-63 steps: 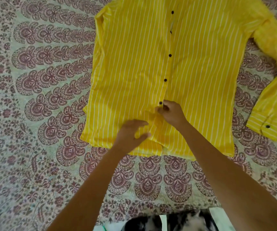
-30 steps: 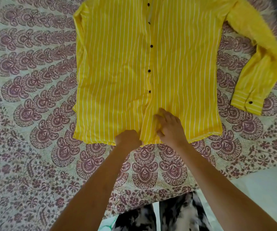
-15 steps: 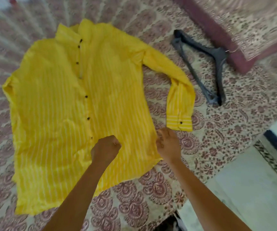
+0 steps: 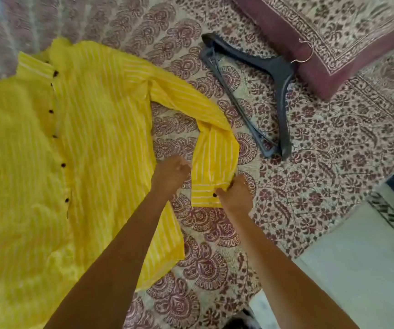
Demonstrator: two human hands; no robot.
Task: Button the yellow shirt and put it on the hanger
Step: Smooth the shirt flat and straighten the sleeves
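Our right hand point(image 4: 235, 195) pinches the cuff point(image 4: 201, 198) of the yellow shirt point(image 4: 91, 138), which lies flat on the printed bedspread point(image 4: 309, 186). Our left hand point(image 4: 171, 173) curls beside the sleeve, grip unclear. Tugging here could rumple the placket. The hanger point(image 4: 274, 74) lies apart.

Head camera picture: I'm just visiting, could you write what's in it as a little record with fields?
surface: patterned bedspread
yellow shirt: lies flat, front up, dark buttons down the front
cuff: at the end of the bent sleeve, beside the shirt's body
right hand: pinches the cuff by its button
left hand: fingers curled at the sleeve's other edge; grip unclear
hanger: dark, on the bedspread beyond the sleeve, apart from the shirt
cushion: at the hanger's hook
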